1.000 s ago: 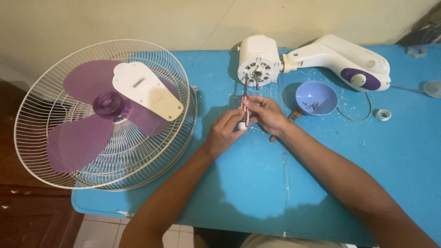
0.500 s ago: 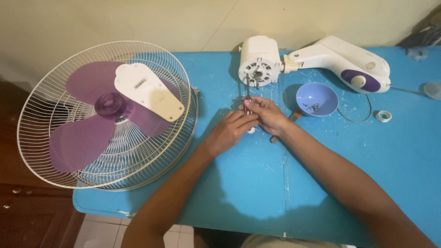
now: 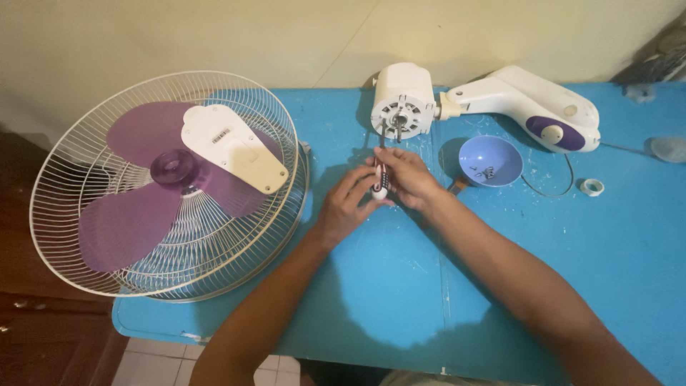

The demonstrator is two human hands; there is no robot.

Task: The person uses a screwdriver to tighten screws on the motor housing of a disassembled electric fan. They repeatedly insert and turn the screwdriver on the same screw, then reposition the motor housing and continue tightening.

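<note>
1. Both hands, left hand and right hand, clamp fingers on a screwdriver.
2. Its tip, beyond the fingertips, meets the fan motor.
3. Step: working a motor-face screw; next calls for steady turning.

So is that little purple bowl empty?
Not empty: the purple bowl sits upright beside the fan motor with a few small dark bits, probably screws, inside.

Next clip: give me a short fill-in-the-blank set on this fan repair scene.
1. Both hands, left hand and right hand, grip a ____.
2. The small screws lie in the ____ bowl.
3. The fan blade in the wire grille is coloured ____.

Missing words: screwdriver; blue; purple.
</note>
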